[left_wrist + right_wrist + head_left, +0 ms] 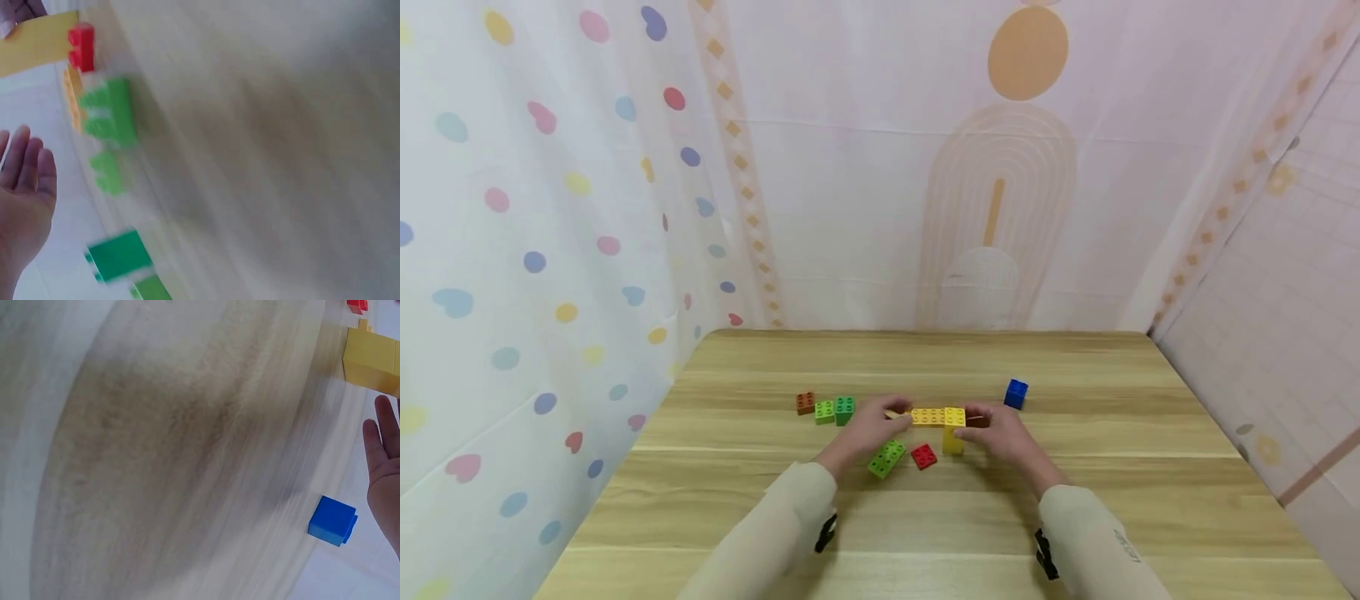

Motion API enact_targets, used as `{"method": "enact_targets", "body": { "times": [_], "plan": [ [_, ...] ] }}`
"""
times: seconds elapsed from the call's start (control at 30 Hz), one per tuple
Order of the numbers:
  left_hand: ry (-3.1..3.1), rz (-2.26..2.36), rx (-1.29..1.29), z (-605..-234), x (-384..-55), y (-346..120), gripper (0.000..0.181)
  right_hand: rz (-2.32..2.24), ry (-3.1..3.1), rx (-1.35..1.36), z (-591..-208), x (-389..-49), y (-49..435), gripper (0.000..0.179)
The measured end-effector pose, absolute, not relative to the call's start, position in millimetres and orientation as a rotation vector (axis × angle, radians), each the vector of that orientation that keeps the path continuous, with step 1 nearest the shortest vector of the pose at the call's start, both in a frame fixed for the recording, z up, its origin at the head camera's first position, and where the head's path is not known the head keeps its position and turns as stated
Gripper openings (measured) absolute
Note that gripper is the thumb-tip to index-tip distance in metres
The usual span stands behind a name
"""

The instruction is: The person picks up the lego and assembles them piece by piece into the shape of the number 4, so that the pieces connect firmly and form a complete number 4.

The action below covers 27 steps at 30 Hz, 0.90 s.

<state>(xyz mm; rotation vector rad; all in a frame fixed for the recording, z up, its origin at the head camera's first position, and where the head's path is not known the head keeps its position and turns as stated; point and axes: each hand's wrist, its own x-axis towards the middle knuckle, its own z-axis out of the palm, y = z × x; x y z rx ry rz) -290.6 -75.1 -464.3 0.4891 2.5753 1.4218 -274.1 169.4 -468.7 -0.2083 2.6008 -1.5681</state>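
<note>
My right hand (1003,429) is at the right side of a tall yellow brick stack (953,440), its thumb against the yellow side. In the right wrist view the outer fingers (389,434) stretch towards the yellow stack (372,359). A flat orange studded brick (927,417) lies left of the stack. My left hand (868,427) hovers near its left end; its fingers (28,165) look loosely extended in the left wrist view. Something orange shows between that thumb and forefinger. Whether they touch it is unclear. Something brown shows between my right thumb and forefinger.
Below the hands lie a light green brick (887,458) and a red brick (924,456). Left of them are a dark green brick (845,409), a small lime brick (824,412) and a brown brick (805,403). A blue brick (1017,393) stands at the right on the wooden table (940,533).
</note>
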Motion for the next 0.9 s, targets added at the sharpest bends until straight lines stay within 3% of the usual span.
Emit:
{"method": "enact_targets", "body": {
  "times": [0.37,0.9],
  "plan": [
    [2.748,1.378,0.425,-486,-262,-121,0.032,-1.542,2.609,-0.174,-472,-276,168,0.037],
    [2.856,1.201,0.418,-506,-251,-108,0.048,-1.608,2.545,-0.174,-475,-278,170,0.038]
  ]
}}
